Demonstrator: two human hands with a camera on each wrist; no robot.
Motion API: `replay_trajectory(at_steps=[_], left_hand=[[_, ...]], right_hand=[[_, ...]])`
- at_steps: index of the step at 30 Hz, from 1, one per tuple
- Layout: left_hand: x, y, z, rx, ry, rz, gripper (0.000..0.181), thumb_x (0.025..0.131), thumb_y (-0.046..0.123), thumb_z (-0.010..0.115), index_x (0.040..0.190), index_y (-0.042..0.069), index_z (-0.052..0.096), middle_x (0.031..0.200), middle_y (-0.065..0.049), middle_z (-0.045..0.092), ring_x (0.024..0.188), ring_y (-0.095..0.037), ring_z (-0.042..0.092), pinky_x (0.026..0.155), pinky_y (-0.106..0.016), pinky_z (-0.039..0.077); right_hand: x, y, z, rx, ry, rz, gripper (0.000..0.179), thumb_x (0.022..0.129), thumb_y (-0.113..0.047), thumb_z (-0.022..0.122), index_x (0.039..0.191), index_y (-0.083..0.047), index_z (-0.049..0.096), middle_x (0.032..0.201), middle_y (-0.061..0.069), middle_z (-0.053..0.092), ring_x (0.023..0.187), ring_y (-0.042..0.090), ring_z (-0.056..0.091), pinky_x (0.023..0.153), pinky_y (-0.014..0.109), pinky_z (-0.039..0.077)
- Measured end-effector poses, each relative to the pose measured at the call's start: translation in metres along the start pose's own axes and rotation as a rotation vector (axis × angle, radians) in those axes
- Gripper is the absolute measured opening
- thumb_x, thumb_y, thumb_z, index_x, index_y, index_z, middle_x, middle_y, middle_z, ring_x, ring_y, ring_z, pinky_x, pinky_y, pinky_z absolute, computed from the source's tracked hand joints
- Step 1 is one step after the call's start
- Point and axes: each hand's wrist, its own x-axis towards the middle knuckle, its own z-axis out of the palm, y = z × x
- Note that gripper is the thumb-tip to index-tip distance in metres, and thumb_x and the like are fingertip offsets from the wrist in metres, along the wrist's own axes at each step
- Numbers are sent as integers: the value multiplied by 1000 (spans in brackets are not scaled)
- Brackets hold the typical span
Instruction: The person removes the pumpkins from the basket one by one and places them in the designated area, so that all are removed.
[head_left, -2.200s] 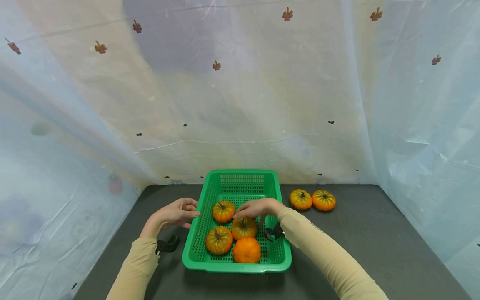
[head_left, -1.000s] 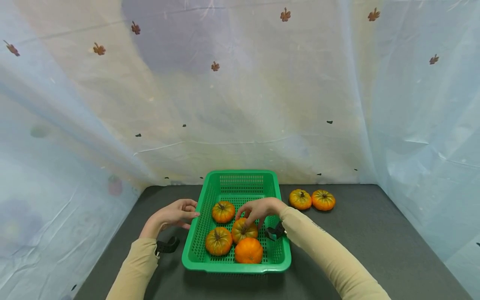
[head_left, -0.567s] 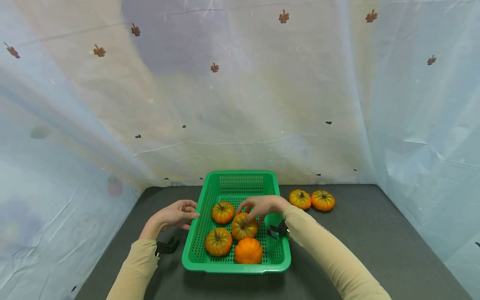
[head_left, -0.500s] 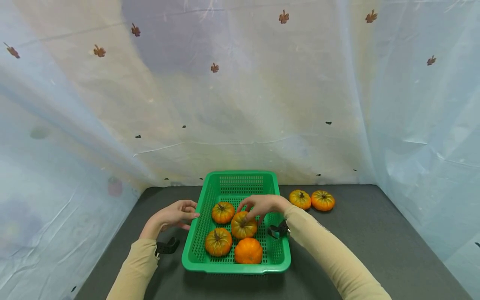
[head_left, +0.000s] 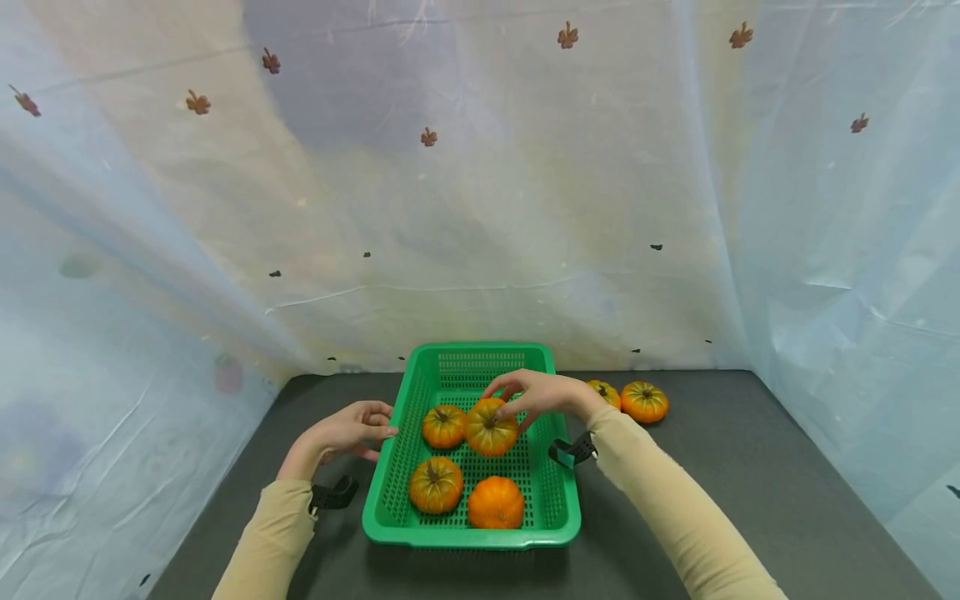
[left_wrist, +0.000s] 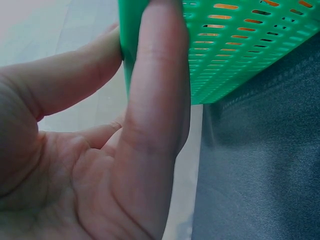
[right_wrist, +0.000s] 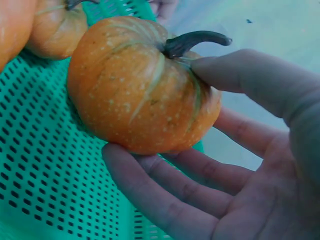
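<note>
My right hand [head_left: 542, 393] holds a small orange pumpkin [head_left: 490, 435] with greenish streaks over the green basket [head_left: 393, 531]. In the right wrist view its thumb presses beside the dark stem, with the fingers under and around the pumpkin [right_wrist: 135, 95]. My left hand [head_left: 348, 429] pinches the left rim of the basket; the left wrist view has the thumb on one side of the rim [left_wrist: 127, 40] and a finger on the other. Inside lie three more pumpkins: one at the middle left [head_left: 443, 427], one at the front left [head_left: 436, 486] and a plain orange one [head_left: 496, 503] at the front right.
Two more streaked pumpkins stand side by side on the dark table [head_left: 735, 467], behind and right of the basket; the right one [head_left: 644, 402] shows fully, the left one [head_left: 606, 392] is partly behind my right arm. A printed sheet [head_left: 480, 208] hangs around the back and sides.
My right hand has taken hold of the middle pumpkin and moved it up and toward the back, away from the plain orange one. My left hand has stayed at the rim.
</note>
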Motion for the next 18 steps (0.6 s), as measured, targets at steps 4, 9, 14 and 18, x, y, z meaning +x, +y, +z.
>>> replay_trajectory(at_steps=[4,9,14,18], left_hand=[[1,-1,-1,3,-3,-1,55,96,21,62,134,-9,37,108,-16,60,99,-28,62,81,-45,56],[1,-1,-1,6,-1,1,56,96,22,62,134,-10,36,108,-17,59,99,-28,62,81,-45,55],[2,-2,0,-1,4,-2,57,96,22,62,135,-9,36,109,-17,59,100,-29,62,81,-45,55],[3,-4,-1,-1,7,-11,57,96,23,62,136,-8,36,111,-16,59,102,-29,61,82,-45,55]], right_hand=[[-7,-1,-6,24,23,-23,39,95,-14,63,133,-9,53,127,17,50,102,27,61,82,51,54],[-19,-1,-13,25,58,-39,40,95,-16,62,134,-11,52,128,16,50,107,26,58,84,52,52],[-33,4,-22,8,111,-55,41,96,-20,62,135,-13,51,129,14,51,111,27,56,82,46,55],[-45,11,-30,14,150,-66,42,96,-22,62,135,-13,51,130,15,50,111,28,56,82,46,55]])
